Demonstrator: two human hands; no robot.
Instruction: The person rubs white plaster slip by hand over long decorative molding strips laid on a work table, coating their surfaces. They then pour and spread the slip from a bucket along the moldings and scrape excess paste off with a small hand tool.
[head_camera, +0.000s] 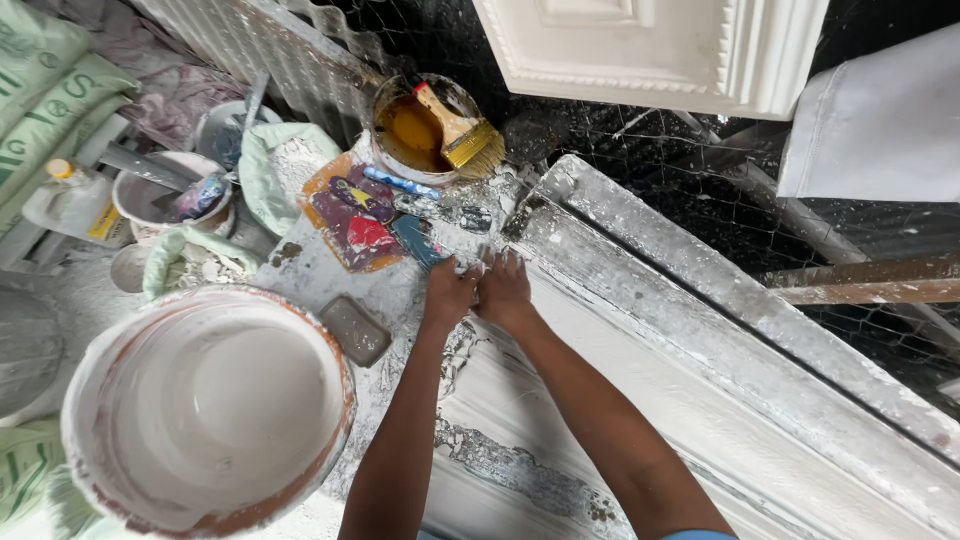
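My left hand (448, 292) and my right hand (503, 288) are side by side, pressed down at the upper end of a long white plaster-crusted moulding (700, 340). The fingers of both hands curl over its edge beside a small blue scraper (418, 240). Whether either hand grips anything is hidden. Just beyond them stands a tub of yellow-brown liquid (405, 135) with a wide paintbrush (462, 132) resting across it. A colourful printed sheet (350, 215) lies left of the hands.
A large bucket of white plaster (205, 410) sits at the lower left. Smaller bowls (165, 195), open green sacks of powder (275, 165) and a plastic bottle (70, 195) crowd the far left. A white cast panel (650, 50) leans above, and wire mesh (700, 200) covers the dark surface on the right.
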